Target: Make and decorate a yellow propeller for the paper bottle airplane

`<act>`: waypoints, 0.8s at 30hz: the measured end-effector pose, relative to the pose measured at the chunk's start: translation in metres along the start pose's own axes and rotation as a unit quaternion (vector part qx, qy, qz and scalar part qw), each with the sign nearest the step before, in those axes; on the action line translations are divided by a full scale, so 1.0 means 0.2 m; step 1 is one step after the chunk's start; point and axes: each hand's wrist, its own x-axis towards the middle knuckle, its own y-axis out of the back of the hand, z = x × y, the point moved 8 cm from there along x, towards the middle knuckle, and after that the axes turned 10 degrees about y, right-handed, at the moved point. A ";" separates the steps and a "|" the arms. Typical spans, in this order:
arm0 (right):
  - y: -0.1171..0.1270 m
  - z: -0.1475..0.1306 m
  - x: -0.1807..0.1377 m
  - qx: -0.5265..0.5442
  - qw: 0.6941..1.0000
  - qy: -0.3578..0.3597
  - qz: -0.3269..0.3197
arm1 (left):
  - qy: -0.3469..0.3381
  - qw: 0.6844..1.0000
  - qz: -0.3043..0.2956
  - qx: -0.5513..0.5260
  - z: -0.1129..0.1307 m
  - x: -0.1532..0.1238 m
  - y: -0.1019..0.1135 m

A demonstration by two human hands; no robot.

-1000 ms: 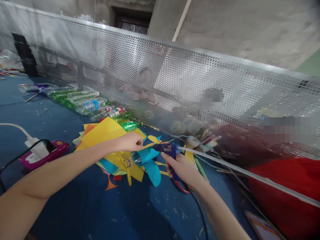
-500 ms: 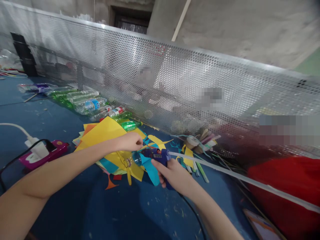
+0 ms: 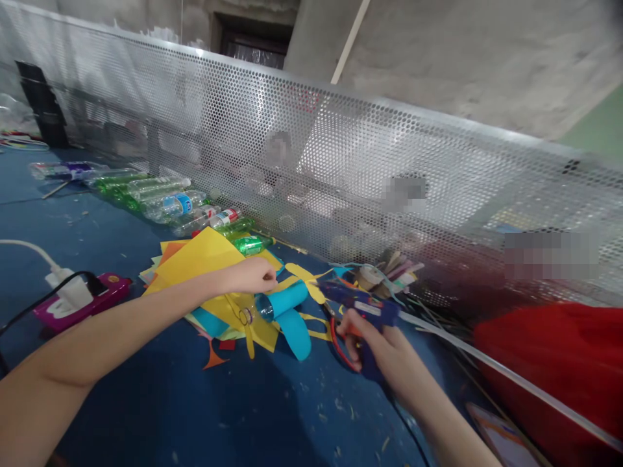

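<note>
My right hand is wrapped round the handle of a blue glue gun, blurred by motion, with a long white glue stick running out of its back. Red-handled scissors lie just left of these fingers. My left hand is closed above the yellow paper; what its curled fingers hold, if anything, is hidden. Just below it sits a clear bottle neck, with blue paper petals on its right and yellow strips at its left.
Coloured paper sheets lie stacked beneath my left arm. Plastic bottles line up along the perforated metal panel. A pink power strip with cables is at left. Tape and sticks lie behind the glue gun; red fabric is at right.
My right hand has drawn the glue gun to the right, away from the bottle neck, uncovering a blue petal and the scissors. My left hand has stayed nearly still.
</note>
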 end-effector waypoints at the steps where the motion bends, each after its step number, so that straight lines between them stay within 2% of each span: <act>1: 0.08 0.00 -0.02 0.010 0.999 0.015 0.044 | 0.002 1.000 0.000 -0.001 0.00 0.00 0.00; 5: 0.41 0.01 -0.09 0.037 0.974 0.046 0.217 | -0.004 1.000 0.000 0.001 0.04 -0.02 0.01; 9: 0.64 0.08 -0.13 0.116 0.943 0.042 0.309 | -0.016 1.000 -0.002 -0.010 0.06 -0.03 0.00; 11: 0.73 0.15 -0.16 0.173 0.910 0.032 0.374 | -0.022 1.000 -0.009 -0.001 0.06 -0.03 -0.01; 14: 0.81 0.31 -0.16 0.243 0.870 -0.039 0.428 | -0.013 1.000 -0.017 0.000 0.04 -0.02 -0.02; 19: 0.86 0.52 -0.09 0.215 0.863 -0.106 0.444 | -0.009 1.000 -0.013 0.005 0.02 0.00 -0.02; 24: 0.77 0.76 -0.03 0.187 0.857 -0.182 0.445 | -0.031 0.999 -0.022 -0.009 0.03 -0.01 -0.03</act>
